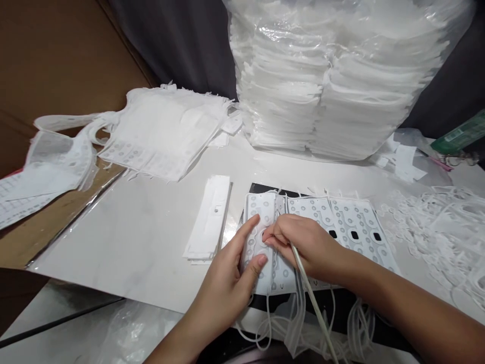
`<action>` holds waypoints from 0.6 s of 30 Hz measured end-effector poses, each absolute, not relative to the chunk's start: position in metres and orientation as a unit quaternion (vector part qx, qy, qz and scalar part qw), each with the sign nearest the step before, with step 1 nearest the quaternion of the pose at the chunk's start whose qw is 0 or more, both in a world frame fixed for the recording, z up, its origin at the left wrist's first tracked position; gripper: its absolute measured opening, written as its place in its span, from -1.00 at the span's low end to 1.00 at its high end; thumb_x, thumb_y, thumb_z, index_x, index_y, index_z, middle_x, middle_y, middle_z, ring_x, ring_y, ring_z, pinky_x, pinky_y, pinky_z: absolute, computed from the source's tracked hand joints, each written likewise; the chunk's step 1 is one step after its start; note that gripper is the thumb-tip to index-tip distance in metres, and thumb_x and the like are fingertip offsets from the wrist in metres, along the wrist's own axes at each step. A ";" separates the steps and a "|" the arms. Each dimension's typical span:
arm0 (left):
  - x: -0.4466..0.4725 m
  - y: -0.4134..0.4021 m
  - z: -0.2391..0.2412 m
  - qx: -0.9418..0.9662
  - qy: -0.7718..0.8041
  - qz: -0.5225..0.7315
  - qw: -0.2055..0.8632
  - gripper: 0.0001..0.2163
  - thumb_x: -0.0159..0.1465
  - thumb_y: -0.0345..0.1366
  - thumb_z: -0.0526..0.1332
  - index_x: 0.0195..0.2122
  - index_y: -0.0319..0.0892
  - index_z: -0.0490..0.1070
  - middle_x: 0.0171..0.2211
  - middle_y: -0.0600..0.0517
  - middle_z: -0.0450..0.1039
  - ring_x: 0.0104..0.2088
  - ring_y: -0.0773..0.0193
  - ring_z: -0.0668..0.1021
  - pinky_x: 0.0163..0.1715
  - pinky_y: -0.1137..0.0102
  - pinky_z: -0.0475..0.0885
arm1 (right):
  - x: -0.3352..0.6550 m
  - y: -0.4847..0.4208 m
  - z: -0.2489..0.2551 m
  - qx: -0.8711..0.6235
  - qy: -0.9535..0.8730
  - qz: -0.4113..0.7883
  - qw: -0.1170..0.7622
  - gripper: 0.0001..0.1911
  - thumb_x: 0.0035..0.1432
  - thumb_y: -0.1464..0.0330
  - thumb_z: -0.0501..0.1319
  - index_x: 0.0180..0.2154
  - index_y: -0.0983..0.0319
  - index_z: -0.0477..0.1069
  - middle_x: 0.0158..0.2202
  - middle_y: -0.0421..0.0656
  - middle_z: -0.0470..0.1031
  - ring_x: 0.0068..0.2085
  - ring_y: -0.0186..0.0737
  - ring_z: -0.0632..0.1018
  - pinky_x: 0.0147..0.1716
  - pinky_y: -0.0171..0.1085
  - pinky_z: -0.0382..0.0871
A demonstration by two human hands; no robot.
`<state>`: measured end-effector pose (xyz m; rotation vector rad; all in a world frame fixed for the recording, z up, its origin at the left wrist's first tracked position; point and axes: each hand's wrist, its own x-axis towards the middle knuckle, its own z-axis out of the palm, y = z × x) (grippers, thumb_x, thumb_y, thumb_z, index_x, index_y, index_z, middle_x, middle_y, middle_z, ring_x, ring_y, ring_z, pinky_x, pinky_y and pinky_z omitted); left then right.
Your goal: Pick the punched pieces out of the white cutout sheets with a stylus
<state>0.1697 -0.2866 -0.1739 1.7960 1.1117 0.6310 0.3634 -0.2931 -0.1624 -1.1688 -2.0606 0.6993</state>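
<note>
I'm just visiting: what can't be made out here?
In the head view:
Long, thin cream rod: upper end hidden by the right hand, lower end cut off by the bottom edge.
Tall white stack in clear plastic: top cut off by the top edge.
Printed white sheet, far left: print too blurred to read.

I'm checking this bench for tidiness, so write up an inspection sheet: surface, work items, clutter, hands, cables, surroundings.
Surface: white tabletop, with a black mat partly under the work.
Work items: ring-patterned sheet with dark rounded squares; folded panel at its left end.
Clutter: tangled white scraps at right; strip stack and sheet stack at left.
Left hand: spread on the folded panel.
Right hand: fingertips closed at the panel's middle; what they pinch is hidden.
Cables: nothing seen; white straps loop at the near edge.
Surroundings: plastic-wrapped bundle, dark curtain, green bottle.
</note>
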 end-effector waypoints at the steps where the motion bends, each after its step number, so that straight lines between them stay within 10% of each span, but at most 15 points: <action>1: 0.170 -0.287 -0.174 0.727 0.452 0.253 0.452 -0.51 0.33 -0.20 0.15 0.25 0.22 0.06 0.26 0.21 0.18 0.24 0.22 0.26 0.19 0.32 0.26 | 0.364 -0.293 -0.161 -0.448 -0.788 0.274 0.322 -0.73 0.28 0.42 0.02 -0.45 0.15 -0.02 -0.48 -0.24 0.29 -0.36 -0.27 0.45 -0.40 -0.29 0.29; 18: 0.171 -0.286 -0.175 0.732 0.447 0.237 0.456 -0.52 0.34 -0.20 0.13 0.27 0.05 0.07 0.24 0.04 0.21 0.20 0.12 0.32 0.12 0.21 0.33 | 0.368 -0.292 -0.159 -0.425 -0.832 0.224 0.278 -0.76 0.13 0.56 0.05 -0.44 0.16 0.03 -0.43 -0.20 0.35 -0.39 -0.26 0.36 -0.43 -0.30 0.24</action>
